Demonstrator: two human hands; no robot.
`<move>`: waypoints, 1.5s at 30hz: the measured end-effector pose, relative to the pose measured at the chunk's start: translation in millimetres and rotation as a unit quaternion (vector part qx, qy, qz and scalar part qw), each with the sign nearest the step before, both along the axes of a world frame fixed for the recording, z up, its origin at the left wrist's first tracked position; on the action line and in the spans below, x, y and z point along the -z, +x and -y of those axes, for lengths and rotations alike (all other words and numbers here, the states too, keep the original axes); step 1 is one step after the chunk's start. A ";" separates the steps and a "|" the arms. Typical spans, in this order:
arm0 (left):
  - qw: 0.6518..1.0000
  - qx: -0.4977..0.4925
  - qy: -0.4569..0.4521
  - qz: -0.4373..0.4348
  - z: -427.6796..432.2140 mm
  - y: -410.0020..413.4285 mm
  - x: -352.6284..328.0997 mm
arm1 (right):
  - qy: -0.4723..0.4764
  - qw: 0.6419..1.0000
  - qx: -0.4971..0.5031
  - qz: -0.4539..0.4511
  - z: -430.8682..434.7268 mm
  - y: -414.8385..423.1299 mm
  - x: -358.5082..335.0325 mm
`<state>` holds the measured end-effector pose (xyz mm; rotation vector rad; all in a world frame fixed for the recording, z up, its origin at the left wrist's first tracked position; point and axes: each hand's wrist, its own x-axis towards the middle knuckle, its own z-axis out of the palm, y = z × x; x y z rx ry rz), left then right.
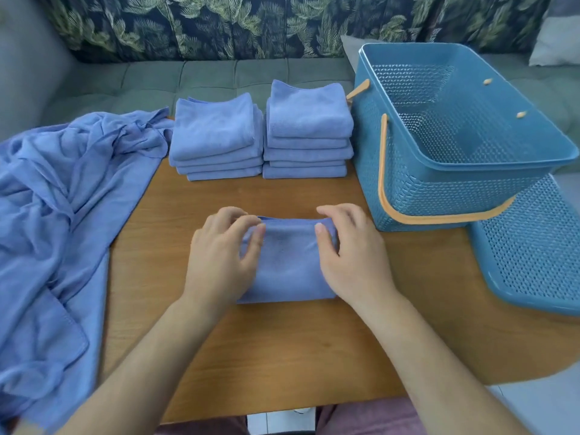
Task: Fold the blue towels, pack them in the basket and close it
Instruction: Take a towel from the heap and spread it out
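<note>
Both forearms reach in from the near edge of the wooden table [282, 356], and the hands meet over a folded blue towel [288, 265] lying flat at the middle of the table. The left hand [222, 255] pinches the towel's far left corner, thumb on top and fingers curled over the far edge. The right hand [351, 255] grips the far right corner the same way. Their palms cover the towel's two sides, and the fingertips behind the fold are hard to make out.

Beyond the hands stand two stacks of folded towels side by side, the left stack [216, 136] lower than the right stack [309, 130]. A heap of unfolded towels [62, 199] spills over the table's left side and is cut off by the frame. At the far right sits the blue basket [439, 171], open-topped, with its orange handle [384, 183] swung down. Its lid [533, 246] lies just beside it on the near side, partly overhanging the table and clipped by the right edge.
</note>
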<state>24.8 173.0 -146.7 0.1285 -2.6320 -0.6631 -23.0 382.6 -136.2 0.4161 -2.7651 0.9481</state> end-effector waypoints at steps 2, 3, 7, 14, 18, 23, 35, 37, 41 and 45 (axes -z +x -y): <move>0.997 0.067 -0.034 0.031 -15.2 9.8 6.7 | 0.066 0.996 -0.053 -0.030 9.2 20.2 5.6; 0.993 0.083 -0.049 0.064 -19.5 12.5 13.9 | 0.100 0.992 -0.074 -0.028 13.1 26.9 13.4; 0.986 0.086 -0.041 0.138 -17.9 13.2 35.3 | 0.121 0.991 -0.055 0.033 10.3 27.7 48.0; 0.991 -0.053 -0.041 0.113 -25.2 21.0 40.3 | 0.119 0.992 0.020 0.026 12.3 34.6 51.1; 0.990 -0.063 -0.023 0.123 -28.6 22.4 38.8 | 0.075 0.997 0.007 0.031 8.9 32.7 51.1; 0.995 -0.045 -0.005 0.091 -24.1 24.9 35.7 | -0.051 0.998 -0.027 0.018 4.9 33.6 44.0; 0.986 0.019 0.167 -0.014 10.8 8.4 -24.3 | -0.158 0.981 -0.100 0.042 34.1 7.6 -20.3; 0.984 0.005 0.174 -0.024 32.7 -14.4 -50.1 | -0.145 0.982 -0.115 0.044 54.8 -15.8 -49.0; 0.987 -0.029 0.158 -0.001 80.4 -73.1 -97.5 | -0.086 0.985 -0.138 0.051 101.6 -75.5 -98.6; 0.985 -0.048 0.161 0.029 117.7 -135.2 -118.1 | -0.013 0.989 -0.140 0.040 144.5 -133.0 -122.8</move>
